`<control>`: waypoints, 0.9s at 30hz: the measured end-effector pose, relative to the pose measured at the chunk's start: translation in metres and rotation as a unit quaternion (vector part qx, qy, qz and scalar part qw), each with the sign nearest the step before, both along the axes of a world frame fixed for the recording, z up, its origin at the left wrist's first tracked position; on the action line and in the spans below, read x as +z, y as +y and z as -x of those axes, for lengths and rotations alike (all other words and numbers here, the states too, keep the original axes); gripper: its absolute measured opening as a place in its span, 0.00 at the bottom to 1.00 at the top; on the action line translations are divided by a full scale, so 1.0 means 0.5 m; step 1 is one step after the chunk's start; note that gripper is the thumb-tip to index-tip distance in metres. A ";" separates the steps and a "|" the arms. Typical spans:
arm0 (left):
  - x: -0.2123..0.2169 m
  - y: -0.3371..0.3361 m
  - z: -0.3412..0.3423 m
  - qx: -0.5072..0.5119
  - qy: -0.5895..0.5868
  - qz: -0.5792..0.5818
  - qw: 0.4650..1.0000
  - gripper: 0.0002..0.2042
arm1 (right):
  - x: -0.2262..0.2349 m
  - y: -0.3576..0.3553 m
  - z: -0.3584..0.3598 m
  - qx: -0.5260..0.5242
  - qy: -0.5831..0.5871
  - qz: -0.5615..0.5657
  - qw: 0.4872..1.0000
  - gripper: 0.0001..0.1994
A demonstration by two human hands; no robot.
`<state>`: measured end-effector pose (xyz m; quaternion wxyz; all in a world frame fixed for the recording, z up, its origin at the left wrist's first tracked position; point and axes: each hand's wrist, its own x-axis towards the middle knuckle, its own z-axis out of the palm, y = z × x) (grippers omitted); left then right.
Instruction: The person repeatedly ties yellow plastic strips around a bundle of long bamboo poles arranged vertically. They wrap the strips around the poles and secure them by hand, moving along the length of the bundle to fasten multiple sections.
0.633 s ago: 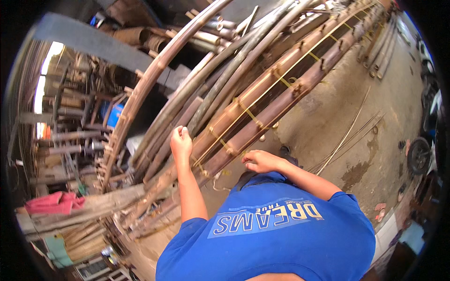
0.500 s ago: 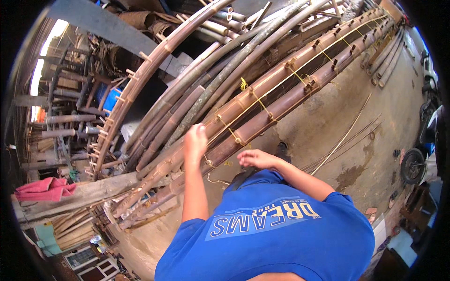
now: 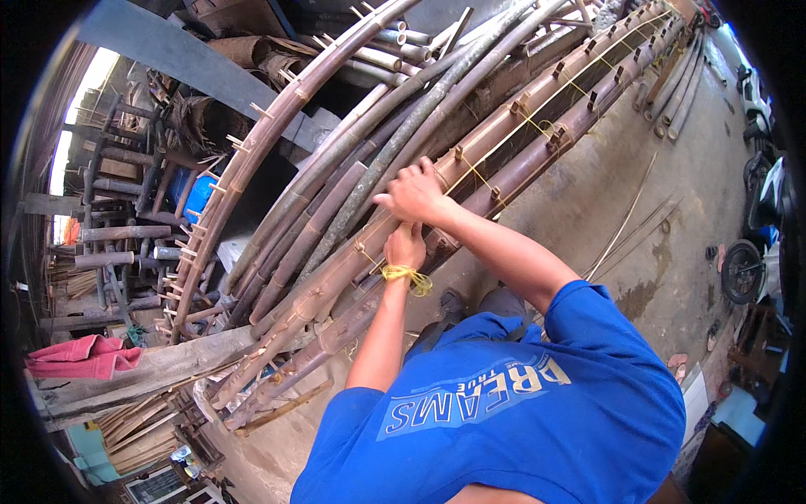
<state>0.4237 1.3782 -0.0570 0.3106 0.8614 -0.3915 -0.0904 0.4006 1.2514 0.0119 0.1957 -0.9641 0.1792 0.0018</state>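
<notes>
Right hand (image 3: 415, 192): curled over the upper pole (image 3: 489, 141); whether it gripped anything could not be told. Left hand (image 3: 405, 244): lay just below, partly hidden, its opening unclear. Yellow cord (image 3: 406, 275): circled the left wrist (image 3: 401, 262). Upper pole: ran diagonally beside the lower pole (image 3: 522, 172).

From the right hand (image 3: 416, 193), passage opens over concrete floor (image 3: 579, 210) toward three o'clock, while stacked bamboo poles (image 3: 336, 203) obstruct ten.

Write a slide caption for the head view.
Left hand, yellow cord at its wrist, and right hand meet at a long bamboo pole.
</notes>
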 end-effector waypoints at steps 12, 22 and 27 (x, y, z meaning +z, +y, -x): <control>0.011 0.000 -0.008 0.014 0.156 0.114 0.981 0.10 | -0.161 0.093 0.352 0.161 -0.119 -0.305 0.931 0.24; -0.062 -0.122 -0.260 0.120 -0.067 0.016 0.990 0.13 | -0.135 -0.061 0.516 -0.160 -0.355 -0.775 0.498 0.14; 0.018 -0.118 -0.273 0.027 0.040 -0.086 0.995 0.14 | -0.473 -0.108 0.931 -0.645 -0.643 -0.403 0.084 0.18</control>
